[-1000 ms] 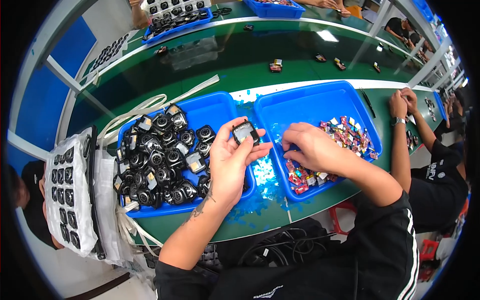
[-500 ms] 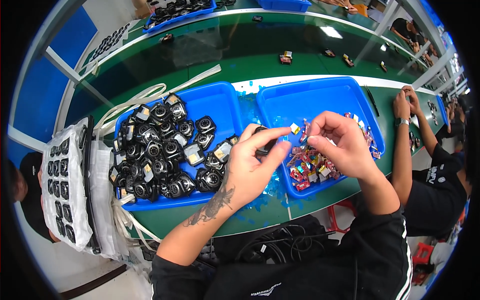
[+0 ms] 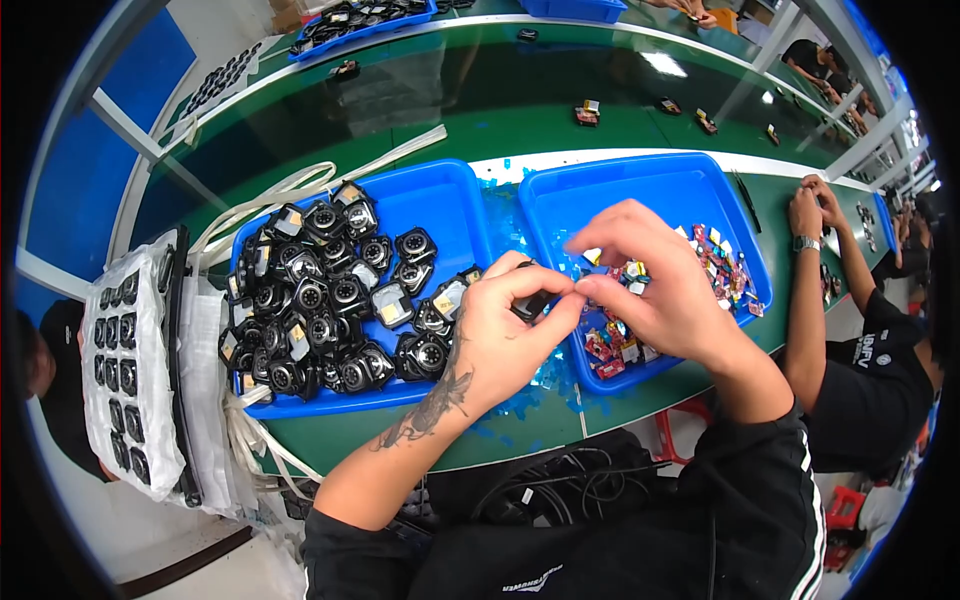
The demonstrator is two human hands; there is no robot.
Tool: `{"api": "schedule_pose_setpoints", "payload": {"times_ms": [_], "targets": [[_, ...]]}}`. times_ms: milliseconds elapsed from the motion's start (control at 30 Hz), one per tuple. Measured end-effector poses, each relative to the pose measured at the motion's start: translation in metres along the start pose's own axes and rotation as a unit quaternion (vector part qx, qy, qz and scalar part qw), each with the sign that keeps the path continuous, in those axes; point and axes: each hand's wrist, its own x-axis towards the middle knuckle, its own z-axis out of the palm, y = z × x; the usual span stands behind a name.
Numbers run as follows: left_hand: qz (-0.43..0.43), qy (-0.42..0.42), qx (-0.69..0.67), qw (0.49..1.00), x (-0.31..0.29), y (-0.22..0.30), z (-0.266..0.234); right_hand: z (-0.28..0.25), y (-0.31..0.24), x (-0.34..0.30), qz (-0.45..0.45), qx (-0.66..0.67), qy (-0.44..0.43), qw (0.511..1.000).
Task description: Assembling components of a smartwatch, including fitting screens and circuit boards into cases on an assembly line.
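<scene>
My left hand (image 3: 500, 325) is closed around a black watch case (image 3: 531, 306), held above the gap between two blue trays. Fingers hide most of the case. My right hand (image 3: 660, 285) meets the left fingertips, its thumb and index finger pinched together while the other fingers curl above. Whatever lies in that pinch is hidden or too small to name. Below the right hand, the right blue tray (image 3: 620, 185) holds many small red, yellow and silver parts (image 3: 605, 345). Left of my left hand, a heap of black watch cases (image 3: 320, 300) fills much of the left blue tray (image 3: 484, 225).
White straps (image 3: 300, 180) lie behind the left tray. A stack of trays with watch cases (image 3: 125, 350) stands at far left. Black tweezers (image 3: 746, 200) lie right of the right tray. Small assemblies (image 3: 587, 113) sit on the green conveyor. A co-worker's arms (image 3: 806, 270) are at right.
My right hand has moved left and down until its fingertips meet those of my left hand. The left hand still holds the watch case. Assemblies on the conveyor have shifted slightly right.
</scene>
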Motion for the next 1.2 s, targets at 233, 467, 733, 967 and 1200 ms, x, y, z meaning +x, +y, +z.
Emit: {"api": "schedule_pose_setpoints", "payload": {"times_ms": [233, 467, 733, 967, 1200], "targets": [[-0.002, 0.014, -0.029, 0.999, 0.002, 0.001, -0.006, 0.003, 0.006, 0.005, 0.142, 0.226, 0.042, 0.963], [0.022, 0.016, -0.036, 0.999, 0.001, 0.002, -0.001, -0.001, 0.003, 0.002, 0.132, 0.203, -0.027, 0.97], [0.025, 0.013, -0.081, 0.996, -0.001, -0.003, 0.0, -0.004, 0.0, 0.002, 0.125, 0.211, -0.02, 0.969], [0.033, 0.02, -0.066, 0.997, -0.002, -0.003, 0.0, -0.011, -0.005, 0.006, 0.111, 0.147, -0.055, 0.981], [0.026, 0.045, -0.024, 0.998, -0.002, -0.003, 0.0, 0.002, -0.004, 0.001, -0.002, -0.046, -0.01, 0.999]]}}
